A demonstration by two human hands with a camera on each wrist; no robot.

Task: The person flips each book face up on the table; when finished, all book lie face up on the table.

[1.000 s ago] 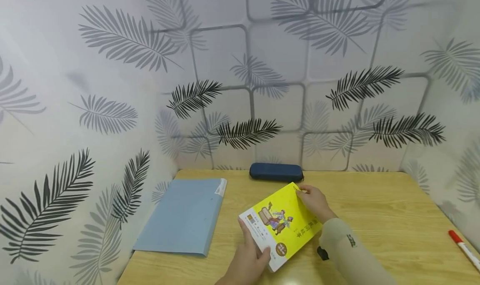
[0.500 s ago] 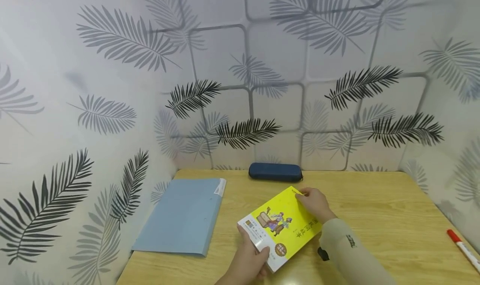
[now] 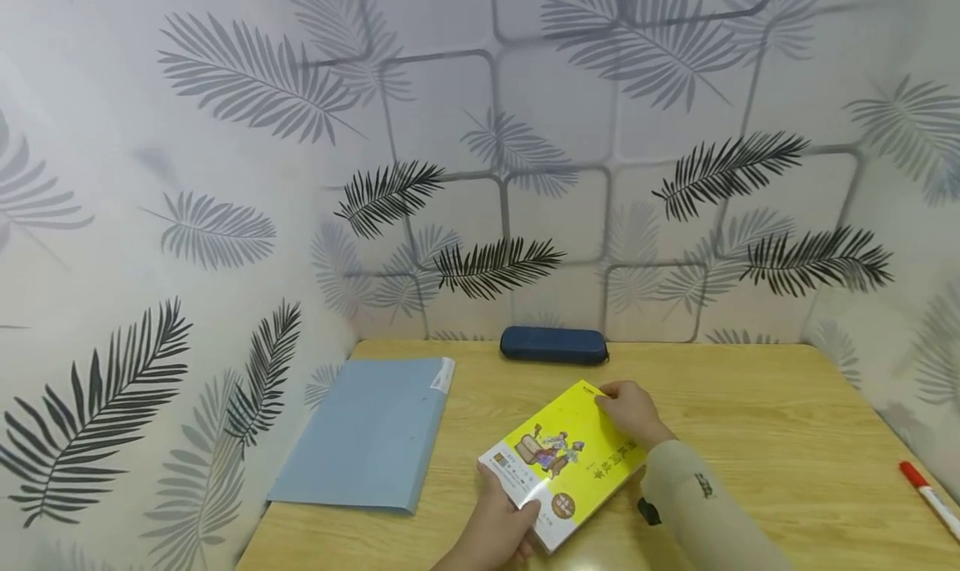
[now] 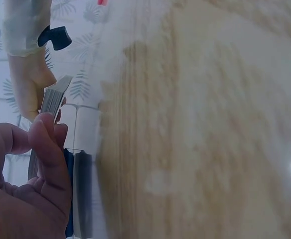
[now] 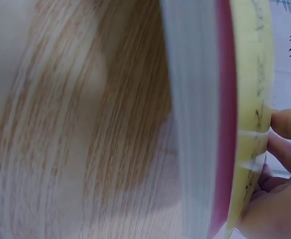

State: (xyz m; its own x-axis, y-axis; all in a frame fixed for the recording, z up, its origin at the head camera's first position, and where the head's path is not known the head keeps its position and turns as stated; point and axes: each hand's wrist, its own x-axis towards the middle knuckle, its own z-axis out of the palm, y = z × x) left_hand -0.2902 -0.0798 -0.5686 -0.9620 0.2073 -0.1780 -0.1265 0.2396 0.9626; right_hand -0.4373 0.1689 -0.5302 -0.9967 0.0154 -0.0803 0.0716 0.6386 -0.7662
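Note:
A yellow book (image 3: pixel 566 458) with a white band and drawn figures on its cover is held at a slant above the table. My left hand (image 3: pixel 491 517) pinches its near-left edge, thumb on the cover and other fingers beneath. The left wrist view shows those fingertips (image 4: pixel 45 122) against the block of pages. My right hand (image 3: pixel 630 413) grips the far-right edge, its thumb lying on the cover. In the right wrist view the page block (image 5: pixel 198 124) faces the camera, with a dark red layer and the yellow cover (image 5: pixel 252 99) beside it. Some right-hand fingers are hidden.
A blue folder (image 3: pixel 360 438) lies on the wooden table (image 3: pixel 765 438) at the left. A dark blue zipped case (image 3: pixel 553 345) sits by the back wall. A white marker with a red cap (image 3: pixel 930 498) lies near the right edge.
The far corner of the book has dipped slightly toward me, and its cover lies a little flatter to view. My right hand has come down a little with it. Both hands keep their hold.

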